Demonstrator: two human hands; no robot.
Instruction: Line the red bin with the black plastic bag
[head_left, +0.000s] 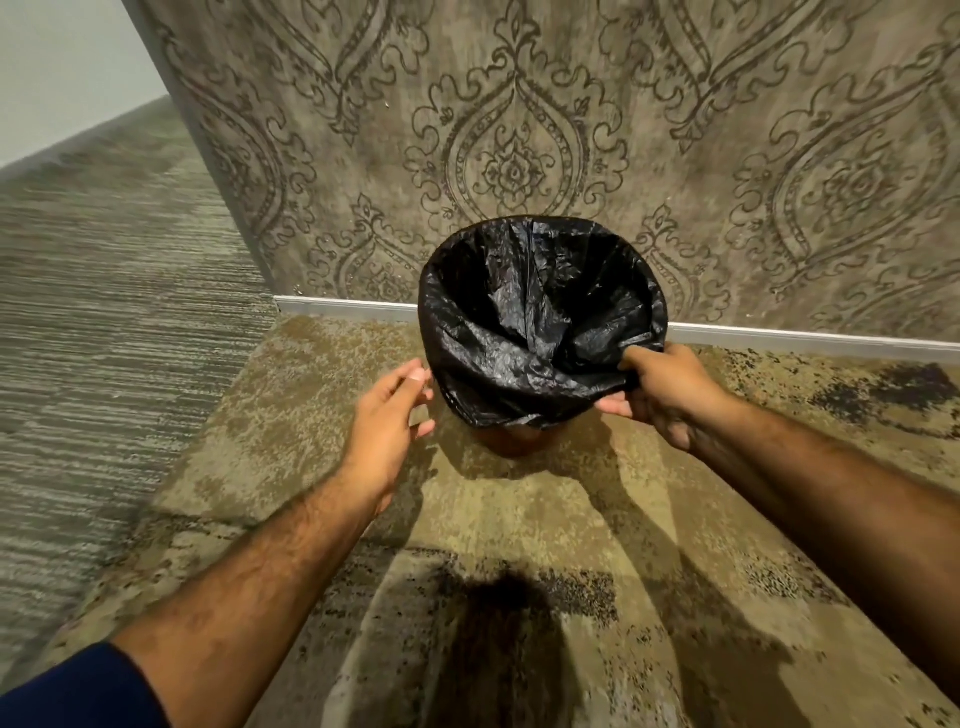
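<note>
Standing on the mottled tan carpet (291, 415), close to the white skirting strip (343, 307) at the foot of the grey damask-patterned wall (519, 130): a small round red plastic bin (511, 440), almost wholly hidden under the crinkled black plastic bag (524, 332). Only a sliver of red wall showing below the bag's near fold. Bag mouth spread wide and draped over the rim on the far side and on both flanks, its middle sagging down into the hollow. Turned-over cuff bunched and twisted along the near edge, thicker toward the right.

Right hand (662, 392) clenched on that bunched cuff at the near-right of the rim, thumb pressed on top of the plastic, fingers curled beneath. Left hand (387, 415) released, fingers loosely spread, just beside the bag's left flank; touching or a hair apart, impossible to say.

Task judged nearly complete: bag inside, mouth folded round the rim. Probably left: smoothing the twisted near fold down over the edge, tugging the cuff even all round, perhaps pressing the slack deeper toward the bottom, which stays out of sight.
</note>
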